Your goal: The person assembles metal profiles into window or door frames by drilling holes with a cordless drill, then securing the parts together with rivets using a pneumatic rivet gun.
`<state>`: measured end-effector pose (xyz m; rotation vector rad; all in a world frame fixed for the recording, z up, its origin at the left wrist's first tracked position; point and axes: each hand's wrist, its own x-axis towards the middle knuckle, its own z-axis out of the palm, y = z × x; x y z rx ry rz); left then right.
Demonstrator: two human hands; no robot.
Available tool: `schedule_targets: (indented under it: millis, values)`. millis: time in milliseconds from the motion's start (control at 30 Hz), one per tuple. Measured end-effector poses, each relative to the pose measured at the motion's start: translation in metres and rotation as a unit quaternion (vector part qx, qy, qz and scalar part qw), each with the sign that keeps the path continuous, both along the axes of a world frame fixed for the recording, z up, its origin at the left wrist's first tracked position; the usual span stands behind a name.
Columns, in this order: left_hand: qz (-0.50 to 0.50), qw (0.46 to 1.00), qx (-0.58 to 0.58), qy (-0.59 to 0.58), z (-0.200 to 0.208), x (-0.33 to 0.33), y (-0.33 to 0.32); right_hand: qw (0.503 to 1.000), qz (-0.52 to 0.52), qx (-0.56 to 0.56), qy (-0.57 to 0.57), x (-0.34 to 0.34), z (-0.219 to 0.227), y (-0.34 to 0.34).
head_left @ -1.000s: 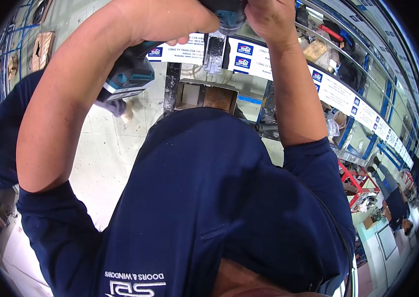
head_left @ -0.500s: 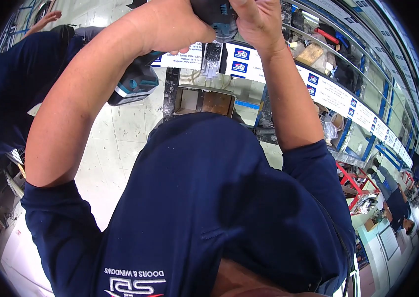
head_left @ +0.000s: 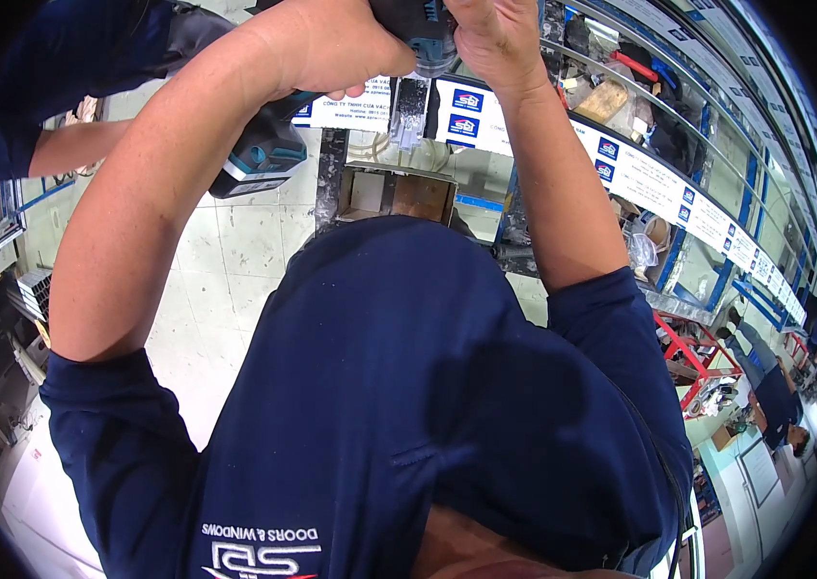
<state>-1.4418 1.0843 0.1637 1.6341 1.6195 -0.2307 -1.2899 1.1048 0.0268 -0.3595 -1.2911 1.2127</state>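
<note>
My left hand (head_left: 341, 48) is closed round the grip of a black and teal cordless drill (head_left: 426, 37) at the top edge. The drill's battery end (head_left: 268, 154) shows below my left wrist. My right hand (head_left: 500, 43) is beside the drill's body, its thumb up and its fingers curled. The upper edge cuts off its fingertips, so what they hold is hidden. Under the drill is a long profile (head_left: 572, 150) with printed white and blue film, crossing the bench toward the right. A silver metal piece (head_left: 410, 111) speckled with dark bits lies below the drill's body.
An open metal box (head_left: 399, 193) sits under the profile, in front of me. Bench shelves hold a red-handled tool (head_left: 632, 68) and a wooden block (head_left: 603, 99). A red frame (head_left: 693, 357) stands at right. A co-worker's forearm (head_left: 75, 150) reaches in at the left.
The co-worker at the left has shifted toward the upper left, and their forearm now extends beside my left arm. My hands and the drill have barely moved.
</note>
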Motion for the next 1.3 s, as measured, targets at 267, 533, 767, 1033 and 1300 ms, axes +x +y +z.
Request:
schedule_targets:
  millis: [267, 533, 767, 1033, 1300]
  values:
    - [-0.007, 1.0, 0.012, 0.017, 0.004, 0.003, -0.003, 0.998, 0.028, 0.028, 0.056, -0.003, 0.0, -0.003]
    - [-0.024, 0.999, 0.023, -0.003, 0.0, 0.0, -0.002, 0.998, 0.005, 0.026, 0.051, -0.005, -0.002, -0.004]
    - [-0.045, 0.998, 0.037, 0.013, 0.0, 0.0, -0.001, 1.0, -0.023, -0.021, 0.003, -0.002, -0.003, -0.004]
    - [-0.038, 0.999, 0.03, -0.006, -0.008, -0.002, 0.003, 0.999, -0.028, -0.014, 0.002, 0.0, -0.004, -0.004]
    - [-0.011, 0.999, -0.006, 0.035, 0.001, 0.0, -0.001, 0.998, -0.011, 0.011, 0.053, -0.006, -0.01, -0.003]
